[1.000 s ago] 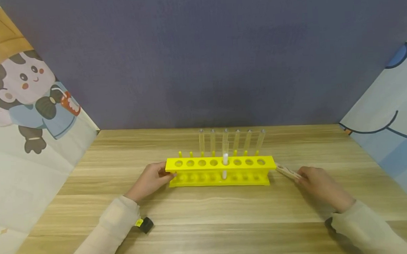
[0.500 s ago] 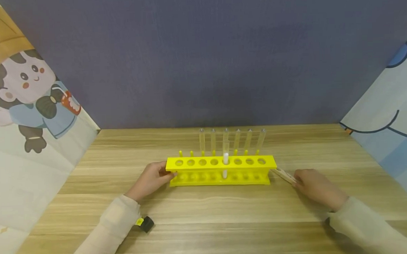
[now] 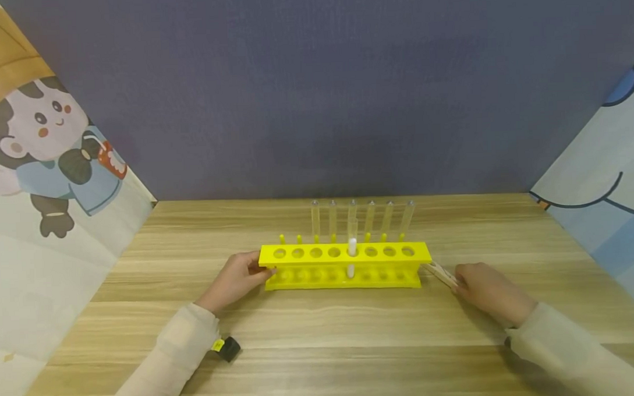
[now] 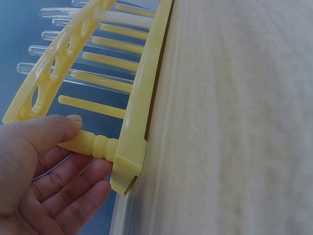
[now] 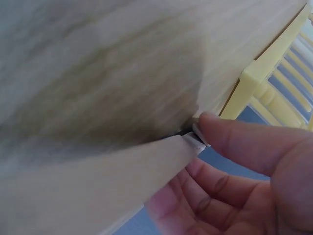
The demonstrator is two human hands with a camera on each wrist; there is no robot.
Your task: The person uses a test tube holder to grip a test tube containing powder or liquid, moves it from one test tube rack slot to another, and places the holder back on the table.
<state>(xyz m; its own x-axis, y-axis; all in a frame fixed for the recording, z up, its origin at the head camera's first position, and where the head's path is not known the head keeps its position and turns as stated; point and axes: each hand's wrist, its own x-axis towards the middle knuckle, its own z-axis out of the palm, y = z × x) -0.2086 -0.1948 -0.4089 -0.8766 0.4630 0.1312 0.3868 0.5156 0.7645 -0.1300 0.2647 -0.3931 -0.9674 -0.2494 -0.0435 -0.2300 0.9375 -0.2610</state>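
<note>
A yellow test tube rack (image 3: 343,257) stands on the table. One test tube (image 3: 352,247) with white contents is in a hole of its top bar. Behind, several clear test tubes (image 3: 315,221) are upside down on the rear pegs. My left hand (image 3: 235,281) holds the rack's left end, its thumb over the end post (image 4: 100,147) in the left wrist view. Just beyond the right end, my right hand (image 3: 490,291) pinches a pale wooden test tube clamp (image 3: 442,273) whose front end overlaps the rack's corner in the head view. In the right wrist view, the thumb presses on the clamp (image 5: 194,142).
The wood-grain table (image 3: 321,332) reaches back to a dark blue panel (image 3: 324,104). Cartoon-printed sheets flank it at left and right. A black object with a yellow patch (image 3: 228,349) is beside my left sleeve.
My right hand has shifted slightly left with the clamp, nearer the rack. The left hand keeps its hold, and the rack stays in place.
</note>
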